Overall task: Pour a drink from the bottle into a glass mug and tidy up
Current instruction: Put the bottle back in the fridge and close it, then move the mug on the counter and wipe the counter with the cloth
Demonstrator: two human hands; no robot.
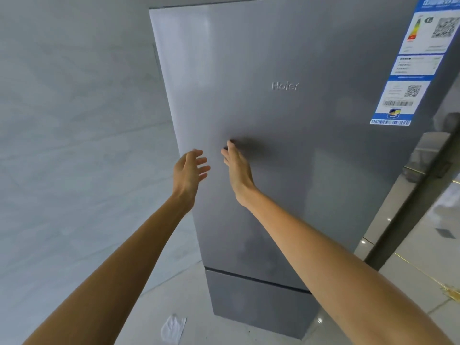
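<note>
We see both bare arms stretched forward toward one grey fridge (286, 145), which has two doors, a tall upper one and a short lower one. The right hand (237, 170) is flat, fingers straight and together, fingertips pressed against the upper door well below the brand lettering. The left hand (190, 170) hangs just off the fridge's left edge, fingers spread and loosely curled, holding nothing; we cannot tell whether it touches the door. One blue and white label (415, 63) sits at the fridge's upper right corner. One crumpled white scrap (173, 328) lies on the floor near the fridge's base. No bottle or mug shows in view
</note>
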